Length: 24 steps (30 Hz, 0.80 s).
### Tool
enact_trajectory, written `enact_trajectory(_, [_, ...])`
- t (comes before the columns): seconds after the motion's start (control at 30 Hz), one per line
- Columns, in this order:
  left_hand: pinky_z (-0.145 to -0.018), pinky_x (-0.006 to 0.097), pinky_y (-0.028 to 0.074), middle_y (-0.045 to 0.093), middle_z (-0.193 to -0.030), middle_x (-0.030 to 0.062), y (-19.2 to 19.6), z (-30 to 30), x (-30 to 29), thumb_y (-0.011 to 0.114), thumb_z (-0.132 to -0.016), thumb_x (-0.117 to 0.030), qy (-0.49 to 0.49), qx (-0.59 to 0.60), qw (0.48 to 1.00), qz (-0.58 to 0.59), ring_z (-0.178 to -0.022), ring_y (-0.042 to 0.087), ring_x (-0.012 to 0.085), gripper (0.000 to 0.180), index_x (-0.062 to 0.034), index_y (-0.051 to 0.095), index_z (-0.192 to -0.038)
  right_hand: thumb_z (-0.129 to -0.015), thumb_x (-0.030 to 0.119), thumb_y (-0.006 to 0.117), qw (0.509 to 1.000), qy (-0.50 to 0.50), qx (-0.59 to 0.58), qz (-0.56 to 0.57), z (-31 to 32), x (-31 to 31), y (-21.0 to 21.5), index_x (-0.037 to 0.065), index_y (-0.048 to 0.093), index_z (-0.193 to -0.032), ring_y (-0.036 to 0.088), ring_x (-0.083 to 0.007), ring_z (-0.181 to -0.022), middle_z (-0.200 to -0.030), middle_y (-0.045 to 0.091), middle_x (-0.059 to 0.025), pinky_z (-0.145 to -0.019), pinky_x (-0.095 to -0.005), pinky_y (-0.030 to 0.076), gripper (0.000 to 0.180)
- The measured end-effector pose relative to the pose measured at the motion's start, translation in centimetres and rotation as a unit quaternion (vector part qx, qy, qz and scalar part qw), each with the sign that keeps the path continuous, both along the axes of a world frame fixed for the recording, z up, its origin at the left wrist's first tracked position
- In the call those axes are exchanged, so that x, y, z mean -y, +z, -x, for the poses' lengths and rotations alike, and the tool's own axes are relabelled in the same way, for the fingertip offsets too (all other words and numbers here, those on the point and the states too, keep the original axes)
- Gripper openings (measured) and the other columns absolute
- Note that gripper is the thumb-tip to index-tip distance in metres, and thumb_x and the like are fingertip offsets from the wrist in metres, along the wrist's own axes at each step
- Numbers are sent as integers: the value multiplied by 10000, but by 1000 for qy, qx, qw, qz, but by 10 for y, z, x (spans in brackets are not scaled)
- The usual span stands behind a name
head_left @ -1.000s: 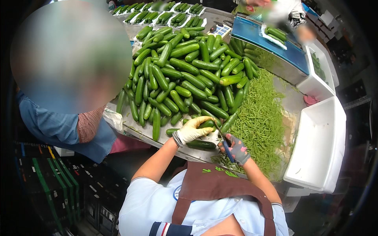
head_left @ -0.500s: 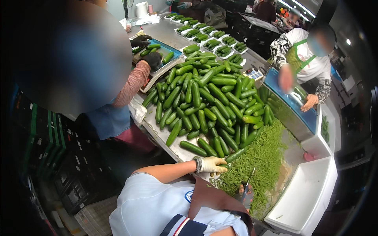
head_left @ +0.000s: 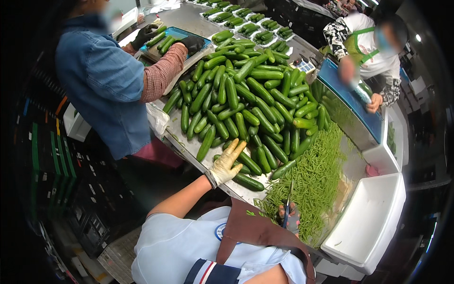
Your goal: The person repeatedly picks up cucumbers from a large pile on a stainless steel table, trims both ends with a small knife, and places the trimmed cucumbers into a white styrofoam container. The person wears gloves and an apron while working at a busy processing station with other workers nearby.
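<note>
My left hand [head_left: 225, 163], in a cream glove, reaches over the near left edge of a big heap of smooth green cucumbers [head_left: 262, 116]. Its fingers are spread across a cucumber lying there, not closed around it. Just beside the thumb rests another cucumber [head_left: 248, 182] on the metal table [head_left: 203, 163]. At the near edge of a pile of thin green bean-like pods [head_left: 312, 184], my right hand [head_left: 292, 220], in a grey and orange glove, is partly hidden by my brown apron. It grips a blue-handled blade [head_left: 288, 204] pointing away from me; whether knife or scissors I cannot tell.
A white foam box [head_left: 366, 222] stands to the right of the pods. At left, a co-worker in blue handles cucumbers on a blue tray [head_left: 177, 35]. Another co-worker wraps a pack over a blue board [head_left: 343, 97]. Packed cucumbers [head_left: 248, 29] line the far side.
My left hand has let go of the cucumber it held, which now lies at the front of the heap, and has moved left and away from me. The right hand keeps the blade. The view shifted slightly.
</note>
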<state>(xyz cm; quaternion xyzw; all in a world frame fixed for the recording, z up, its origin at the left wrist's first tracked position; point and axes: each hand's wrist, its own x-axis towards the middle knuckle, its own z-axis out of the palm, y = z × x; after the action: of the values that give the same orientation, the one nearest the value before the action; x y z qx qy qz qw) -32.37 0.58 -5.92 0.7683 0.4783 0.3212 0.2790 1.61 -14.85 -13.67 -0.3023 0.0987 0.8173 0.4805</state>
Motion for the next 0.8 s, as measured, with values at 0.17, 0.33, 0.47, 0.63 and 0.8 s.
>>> enact_trajectory(0.17, [-1007, 430, 249, 337, -1326, 172, -1, 9, 7, 553, -749, -120, -5, -151, 987, -58, -1215, 333, 329, 627, -110, 314, -1329, -891, 309, 410, 992, -9, -91, 82, 13, -1, 10, 53, 483, -1019, 544, -241, -643, -828, 542, -202, -409, -261, 443, 296])
enact_trajectory(0.33, [-878, 395, 394, 503, -1179, 139, -16, 7, -14, 574, -701, -70, -15, -75, 983, -165, -1049, 496, 289, 482, -104, 502, -1176, -897, 310, 386, 997, -27, 62, -41, 21, 2, -1, 68, 501, -1017, 550, -252, -627, -822, 546, -201, -384, -265, 435, 294])
enact_trajectory(0.47, [-858, 394, 404, 525, -1121, 136, 4, -4, -20, 579, -747, -146, 15, -66, 983, -171, -1015, 504, 304, 387, -86, 535, -1127, -895, 259, 390, 996, -66, 60, -15, 31, 1, 11, 60, 499, -1042, 554, -249, -607, -837, 566, -207, -467, -254, 469, 270])
enact_trajectory(0.63, [-775, 374, 449, 586, -999, 153, 31, -25, -18, 547, -804, -135, -67, 72, 983, -158, -877, 564, 317, 245, -18, 571, -1017, -852, 202, 502, 966, -77, 237, -68, 33, -2, 34, 21, 479, -1042, 554, -208, -633, -858, 571, -199, -540, -231, 478, 263])
enact_trajectory(0.8, [-700, 361, 459, 609, -910, 133, 49, -60, -11, 529, -777, -57, -177, 152, 968, -96, -812, 582, 294, 276, -14, 558, -1049, -882, 307, 446, 974, -161, 160, 3, 14, -1, 30, 29, 487, -1033, 584, -241, -596, -858, 589, -201, -425, -261, 471, 319])
